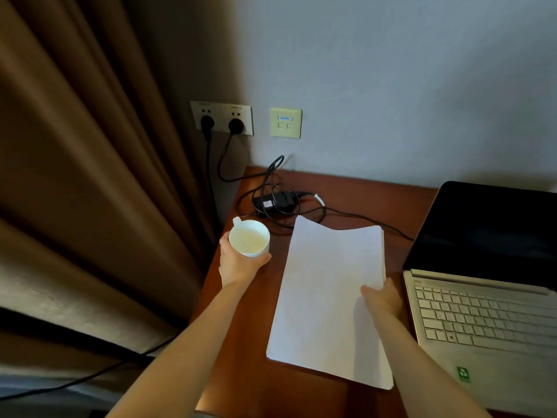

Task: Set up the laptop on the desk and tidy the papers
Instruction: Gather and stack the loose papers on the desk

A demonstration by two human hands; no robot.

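Left hand point(238, 262) grips a white cup point(249, 238) over the desk's point(355, 188) left edge; right hand point(382, 297) pinches the paper stack's point(328, 294) right edge beside the open laptop point(482, 291).

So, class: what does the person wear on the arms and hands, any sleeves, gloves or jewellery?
The left forearm and the right forearm are bare, with no sleeve or cuff in view. The left hand and the right hand wear no gloves. No watch or bracelet shows at either wrist, and no ring shows on either hand.
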